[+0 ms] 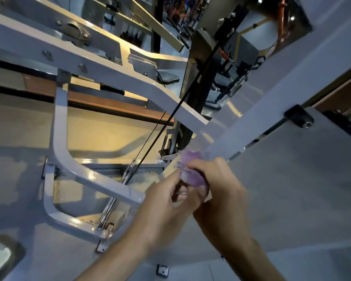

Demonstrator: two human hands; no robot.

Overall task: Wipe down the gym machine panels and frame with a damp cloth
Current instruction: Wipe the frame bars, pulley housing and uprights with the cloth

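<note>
Gym floor behind grey machine frame | purple cloth bunched at sloping panel edge | right hand clamps it, left hand pinches its fold, probably regathering it for wiping.

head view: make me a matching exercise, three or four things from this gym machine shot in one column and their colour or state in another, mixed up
Things
1. cloth
2. frame bar
3. cable
4. right hand

Colour or state
A. black, running diagonally through the frame
B. purple, bunched up
C. pale grey, glossy, curved
D. fingers curled round the cloth

Pairs: 1-B, 2-C, 3-A, 4-D
</note>
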